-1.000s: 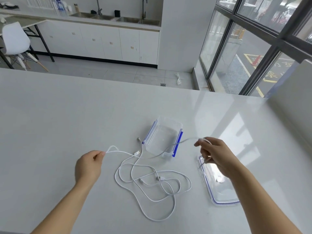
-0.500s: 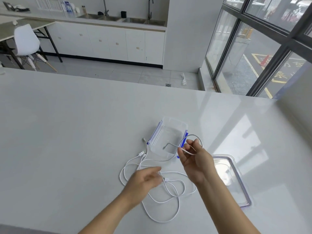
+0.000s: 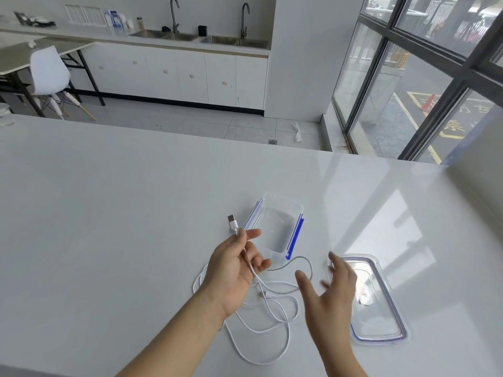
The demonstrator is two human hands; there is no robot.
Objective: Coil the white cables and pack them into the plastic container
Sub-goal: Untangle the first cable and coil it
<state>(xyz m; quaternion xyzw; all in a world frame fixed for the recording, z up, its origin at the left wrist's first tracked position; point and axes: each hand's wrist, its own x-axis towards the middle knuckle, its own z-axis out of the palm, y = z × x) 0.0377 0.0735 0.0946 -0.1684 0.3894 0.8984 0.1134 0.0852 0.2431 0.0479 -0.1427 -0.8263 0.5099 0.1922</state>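
Observation:
White cables (image 3: 275, 317) lie tangled in loose loops on the white table. My left hand (image 3: 234, 268) is raised palm up over them and holds one cable near its USB plug (image 3: 232, 222), which sticks up past my fingers. The clear plastic container (image 3: 280, 221) with blue clips stands open and empty just beyond that hand. My right hand (image 3: 329, 295) hovers to the right of the cables with fingers spread and blurred, holding nothing.
The container's clear lid (image 3: 386, 317) with a blue seal lies flat on the table to the right, partly behind my right hand. The table's far edge (image 3: 163, 131) drops to a tiled floor. A wall and windows stand at the right.
My right hand has let go of the cable end and opened. My left hand has picked up a cable near its plug and lifted it towards the container.

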